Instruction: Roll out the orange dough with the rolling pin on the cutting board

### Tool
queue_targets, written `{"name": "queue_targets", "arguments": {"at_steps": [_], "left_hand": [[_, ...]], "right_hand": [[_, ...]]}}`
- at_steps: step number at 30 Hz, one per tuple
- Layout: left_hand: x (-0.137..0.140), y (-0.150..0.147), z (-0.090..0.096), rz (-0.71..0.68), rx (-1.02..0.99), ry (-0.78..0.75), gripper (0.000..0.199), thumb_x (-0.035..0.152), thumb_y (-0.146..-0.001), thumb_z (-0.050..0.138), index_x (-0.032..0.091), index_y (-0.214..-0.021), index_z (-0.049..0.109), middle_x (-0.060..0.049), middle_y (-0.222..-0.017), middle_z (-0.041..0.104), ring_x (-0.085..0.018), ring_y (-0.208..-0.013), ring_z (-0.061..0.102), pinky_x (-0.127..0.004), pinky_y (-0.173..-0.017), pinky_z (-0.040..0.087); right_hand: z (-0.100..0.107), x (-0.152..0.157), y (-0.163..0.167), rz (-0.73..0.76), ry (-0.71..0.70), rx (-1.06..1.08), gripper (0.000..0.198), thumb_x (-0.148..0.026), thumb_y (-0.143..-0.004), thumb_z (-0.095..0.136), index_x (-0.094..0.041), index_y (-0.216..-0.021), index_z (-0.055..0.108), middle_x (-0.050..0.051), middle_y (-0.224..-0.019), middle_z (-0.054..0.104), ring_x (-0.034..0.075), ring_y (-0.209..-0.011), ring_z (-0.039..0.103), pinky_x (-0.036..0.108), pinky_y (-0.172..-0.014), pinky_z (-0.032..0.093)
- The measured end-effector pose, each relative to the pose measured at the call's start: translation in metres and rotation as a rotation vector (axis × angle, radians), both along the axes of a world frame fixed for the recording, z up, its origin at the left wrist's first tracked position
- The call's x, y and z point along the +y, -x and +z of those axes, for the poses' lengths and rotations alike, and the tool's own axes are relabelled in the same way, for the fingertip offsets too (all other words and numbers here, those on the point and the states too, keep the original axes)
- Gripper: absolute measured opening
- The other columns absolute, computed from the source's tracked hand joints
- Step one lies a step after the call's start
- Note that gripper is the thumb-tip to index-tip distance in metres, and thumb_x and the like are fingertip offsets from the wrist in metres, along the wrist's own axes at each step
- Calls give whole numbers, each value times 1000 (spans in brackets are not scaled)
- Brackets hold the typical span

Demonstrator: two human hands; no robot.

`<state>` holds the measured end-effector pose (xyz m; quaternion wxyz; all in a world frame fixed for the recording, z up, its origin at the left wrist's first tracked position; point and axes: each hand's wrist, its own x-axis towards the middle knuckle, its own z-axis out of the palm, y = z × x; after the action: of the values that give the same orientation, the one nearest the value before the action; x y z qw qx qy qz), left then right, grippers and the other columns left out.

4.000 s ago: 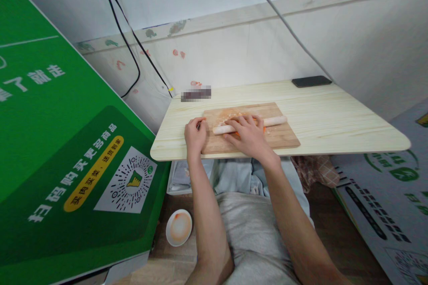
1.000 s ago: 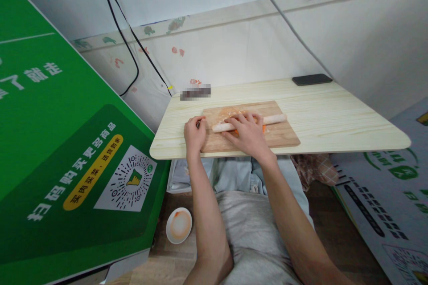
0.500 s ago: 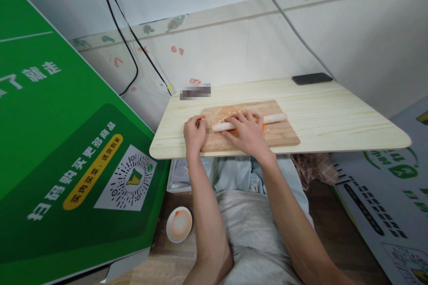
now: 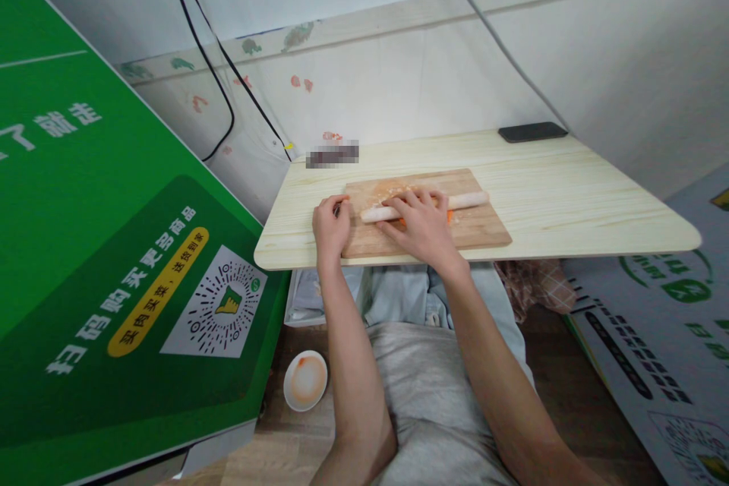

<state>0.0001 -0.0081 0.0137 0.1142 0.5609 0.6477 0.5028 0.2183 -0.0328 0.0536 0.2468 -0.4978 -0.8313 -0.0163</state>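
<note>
My right hand (image 4: 424, 224) lies over a pale rolling pin (image 4: 468, 201), its fingers curved across the top. The pin slants slightly upward to the right across a wooden cutting board (image 4: 484, 235). Beneath the hand and pin, a bit of orange, dough-like material (image 4: 449, 216) shows; most of it is hidden. Whitish and orange smears mark the board's far left part. At the board's left edge, my left hand (image 4: 330, 228) is closed, with curled fingers. A small dark thing peeks out between them, too small to name.
The board rests on a pale wood-grain table (image 4: 592, 205). At its back right lies a black phone (image 4: 532, 132). A white bowl (image 4: 306, 381) with orange stains stands below, on the left. A green printed panel (image 4: 142, 281) rises close on the left.
</note>
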Motion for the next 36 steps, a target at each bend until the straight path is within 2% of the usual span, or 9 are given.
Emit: {"name": "queue_targets", "arguments": {"at_steps": [23, 36], "left_hand": [[1, 2, -2, -4, -1, -24, 24, 28, -100, 60, 21, -107, 82, -11, -117, 85, -28, -112, 77, -45, -110, 58], [2, 3, -2, -3, -3, -15, 24, 28, -100, 60, 22, -106, 82, -10, -115, 85, -28, -112, 76, -44, -109, 59]], "right_hand": [[-3, 1, 0, 2, -14, 29, 38, -49, -111, 66, -25, -137, 78, 11, -143, 78, 38, -134, 59, 57, -119, 28], [5, -3, 1, 11, 24, 27, 35, -46, -111, 64, -24, -135, 77, 12, -145, 78, 38, -137, 57, 58, -119, 28]]}}
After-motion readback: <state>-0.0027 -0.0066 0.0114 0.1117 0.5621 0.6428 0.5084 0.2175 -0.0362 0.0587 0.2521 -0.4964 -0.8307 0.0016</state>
